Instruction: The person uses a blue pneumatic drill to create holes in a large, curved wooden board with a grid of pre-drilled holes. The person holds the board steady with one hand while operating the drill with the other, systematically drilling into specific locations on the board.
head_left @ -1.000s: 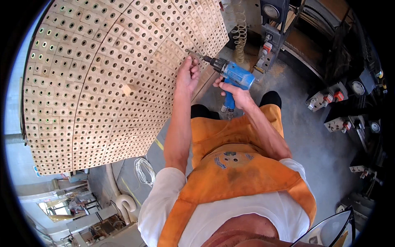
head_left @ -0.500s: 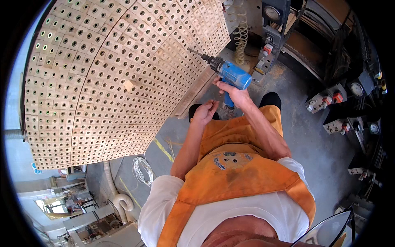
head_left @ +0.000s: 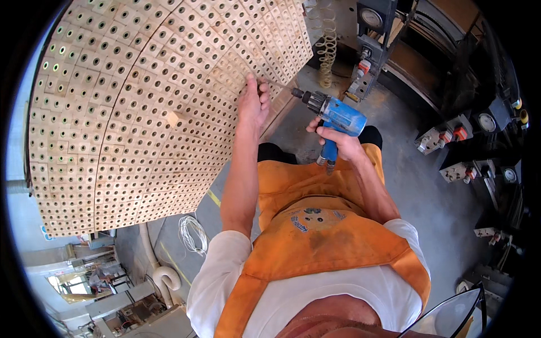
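Note:
A blue power drill [head_left: 339,115] is gripped at its handle by my right hand [head_left: 340,139]. Its chuck points up and left, and a thin bit reaches toward the panel beside my left fingers. My left hand [head_left: 253,104] is raised to the face of a big wooden panel [head_left: 152,121], built of pale blocks with rows of round holes. The fingers of that hand are curled and pinched together; what they hold, if anything, is too small to make out. Many holes have dark-rimmed inserts, while a patch above my left hand shows plain holes.
A small wooden block [head_left: 173,119] sticks out from the panel's face. Behind the drill hangs a coiled air hose [head_left: 327,50]. Machinery with gauges [head_left: 487,121] and red-tipped fittings lines the right side. A white cable coil [head_left: 193,234] lies on the grey floor near the panel's lower edge.
My left hand has gone up and left from beside the drill handle to the panel's face. The drill in my right hand has shifted right and slightly down, its bit drawn away from the panel.

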A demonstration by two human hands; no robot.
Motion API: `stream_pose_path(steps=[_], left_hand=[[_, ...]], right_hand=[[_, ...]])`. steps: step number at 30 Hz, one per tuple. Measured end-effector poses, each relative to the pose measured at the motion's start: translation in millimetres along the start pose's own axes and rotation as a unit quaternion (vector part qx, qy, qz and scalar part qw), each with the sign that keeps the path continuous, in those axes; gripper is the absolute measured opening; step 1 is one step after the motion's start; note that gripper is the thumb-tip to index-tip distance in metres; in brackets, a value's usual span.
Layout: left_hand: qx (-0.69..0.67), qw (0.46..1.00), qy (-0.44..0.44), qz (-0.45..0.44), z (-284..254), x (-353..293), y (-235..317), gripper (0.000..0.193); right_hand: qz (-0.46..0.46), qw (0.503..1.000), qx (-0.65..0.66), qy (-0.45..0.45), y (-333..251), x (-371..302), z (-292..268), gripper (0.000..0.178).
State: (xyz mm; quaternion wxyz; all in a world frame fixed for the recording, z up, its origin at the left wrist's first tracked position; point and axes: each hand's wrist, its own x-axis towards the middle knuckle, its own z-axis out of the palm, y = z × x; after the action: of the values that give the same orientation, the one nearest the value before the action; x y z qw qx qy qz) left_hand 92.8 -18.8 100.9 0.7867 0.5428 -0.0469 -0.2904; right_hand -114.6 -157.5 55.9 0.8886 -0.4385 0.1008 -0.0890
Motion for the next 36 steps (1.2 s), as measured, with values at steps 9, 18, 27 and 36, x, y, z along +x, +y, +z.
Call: stream_pose_path(steps=[9,18,27,36], left_hand=[[0.229,0.973,-0.020,-0.005,28,4,13,0.041],[0.295,0.953,-0.060,0.026,28,14,25,0.041],[0.031,0.999,-0.030,-0.009,24,36,-2,0.033],[-0.095,0.992,-0.081,-0.012,14,44,-3,0.023]], right_hand=[[-0.001,1.000,-0.009,-0.007,-5,-2,-27,0.027],[0.018,0.990,0.139,-0.032,6,7,-27,0.028],[-0.039,0.999,0.006,0.026,20,19,0,0.026],[-0.024,0.998,0.047,0.039,7,52,19,0.023]])
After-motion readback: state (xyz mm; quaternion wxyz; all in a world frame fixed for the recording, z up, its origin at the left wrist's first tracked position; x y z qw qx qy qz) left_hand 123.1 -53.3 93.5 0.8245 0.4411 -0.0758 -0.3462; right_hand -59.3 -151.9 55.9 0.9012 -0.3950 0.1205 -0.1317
